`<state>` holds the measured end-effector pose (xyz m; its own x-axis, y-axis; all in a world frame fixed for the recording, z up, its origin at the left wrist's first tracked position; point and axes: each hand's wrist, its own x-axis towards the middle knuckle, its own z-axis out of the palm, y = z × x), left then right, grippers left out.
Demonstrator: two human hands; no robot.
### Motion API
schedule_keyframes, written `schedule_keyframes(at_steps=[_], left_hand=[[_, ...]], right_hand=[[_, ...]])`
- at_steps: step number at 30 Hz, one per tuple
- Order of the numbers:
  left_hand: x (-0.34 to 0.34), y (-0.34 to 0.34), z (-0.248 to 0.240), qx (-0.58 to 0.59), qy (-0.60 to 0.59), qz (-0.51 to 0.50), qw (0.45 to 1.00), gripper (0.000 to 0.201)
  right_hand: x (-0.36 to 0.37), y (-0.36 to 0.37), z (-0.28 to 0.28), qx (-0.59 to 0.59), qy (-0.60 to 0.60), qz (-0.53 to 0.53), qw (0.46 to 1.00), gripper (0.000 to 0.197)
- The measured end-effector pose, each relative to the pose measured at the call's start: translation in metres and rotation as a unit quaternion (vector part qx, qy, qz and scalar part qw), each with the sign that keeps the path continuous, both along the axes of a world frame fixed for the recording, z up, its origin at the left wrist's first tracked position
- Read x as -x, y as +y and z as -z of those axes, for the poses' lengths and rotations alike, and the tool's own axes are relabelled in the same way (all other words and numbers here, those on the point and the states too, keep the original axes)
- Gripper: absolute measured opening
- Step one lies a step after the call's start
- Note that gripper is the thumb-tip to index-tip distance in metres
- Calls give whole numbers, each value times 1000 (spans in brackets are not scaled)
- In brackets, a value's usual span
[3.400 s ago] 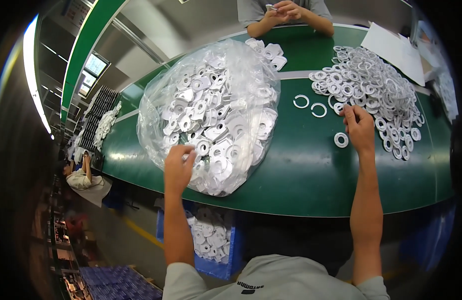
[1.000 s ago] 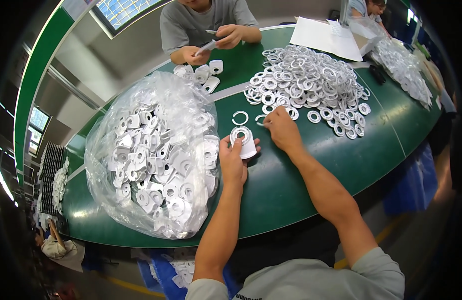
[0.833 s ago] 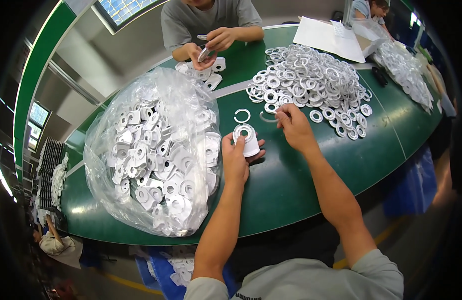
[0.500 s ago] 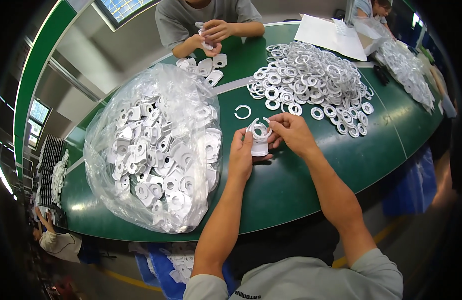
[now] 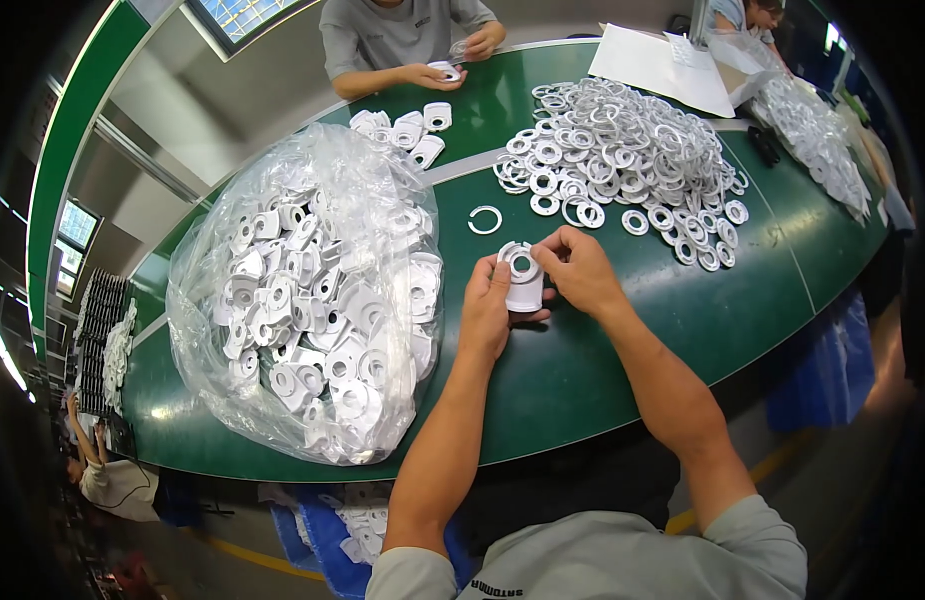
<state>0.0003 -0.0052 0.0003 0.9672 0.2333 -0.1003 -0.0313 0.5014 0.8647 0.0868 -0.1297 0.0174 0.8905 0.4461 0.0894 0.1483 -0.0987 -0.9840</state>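
Both hands meet over the green table: the left hand grips a white plastic bracket from below while the right hand pinches a white ring at the bracket's top. Left of the left hand bulges a clear bag of brackets. A lone split ring lies just beyond the hands, a heap of white rings farther off past the right hand.

Green curved tabletop, glossy. Pale wall beyond its far edge, green beam alongside. Windows top and far left, daylight in. Grey floor with yellow line.
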Motion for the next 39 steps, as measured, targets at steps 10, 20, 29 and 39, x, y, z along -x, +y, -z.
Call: schedule_keyframes(at_steps=[10,20,29,39], left_hand=[[0,-1,-1,1,3,-7,1000,32],[0,-2,1,-44,-1,-10,999,29],[4,-7,4,-306,-41,-53,950,28],[10,10,-12,-195,4,-4,981,37]], right_hand=[[-2,-5,-2,46,-4,2,999,19],[-5,-5,14,39,-81,-96,991,36],[9,-6,-3,141,-176,-51,973,34],[-12,-30,-17,-23,203,-257,945,21]])
